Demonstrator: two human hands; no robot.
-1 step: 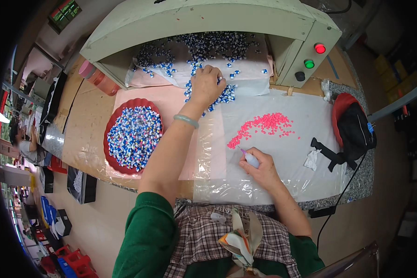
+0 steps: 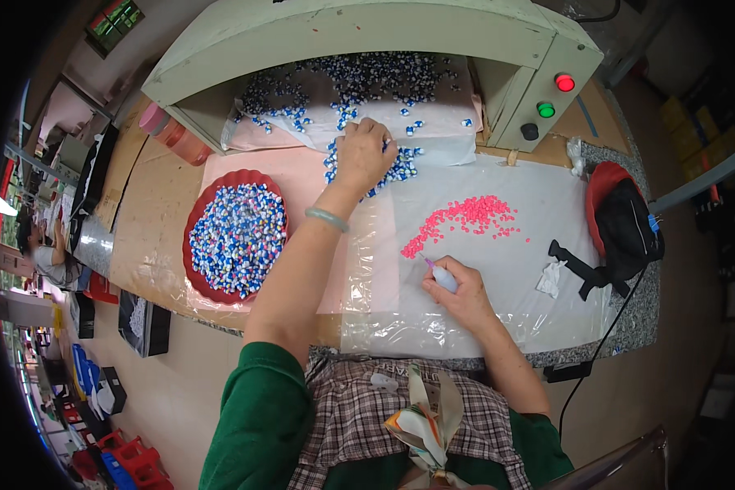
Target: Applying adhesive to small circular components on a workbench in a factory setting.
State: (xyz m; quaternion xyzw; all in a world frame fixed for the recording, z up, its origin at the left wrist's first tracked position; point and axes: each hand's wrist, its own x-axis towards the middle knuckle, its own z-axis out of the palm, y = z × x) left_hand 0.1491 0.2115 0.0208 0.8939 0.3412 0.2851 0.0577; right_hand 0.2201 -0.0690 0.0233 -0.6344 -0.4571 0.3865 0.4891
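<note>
My left hand (image 2: 366,153) is closed, its fingers curled down among a loose pile of small blue-and-white pieces (image 2: 400,167) in front of the machine's mouth. Its fingertips are hidden, so what they pinch cannot be made out. In my right hand (image 2: 464,296) is a small pale squeeze bottle (image 2: 444,279), held closed between thumb and fingers. The bottle's thin purplish tip points up and left, close to the lower end of a curved spread of small pink pieces (image 2: 475,214). Those pink pieces lie on the white plastic sheet (image 2: 498,269).
A red scalloped bowl (image 2: 189,245) full of blue-and-white pieces stands left of my left forearm. More pieces lie inside the pale green machine (image 2: 359,37). Nearby are a pink-lidded jar (image 2: 175,139), a black bag (image 2: 629,220) with its strap, and a crumpled white tissue (image 2: 551,280).
</note>
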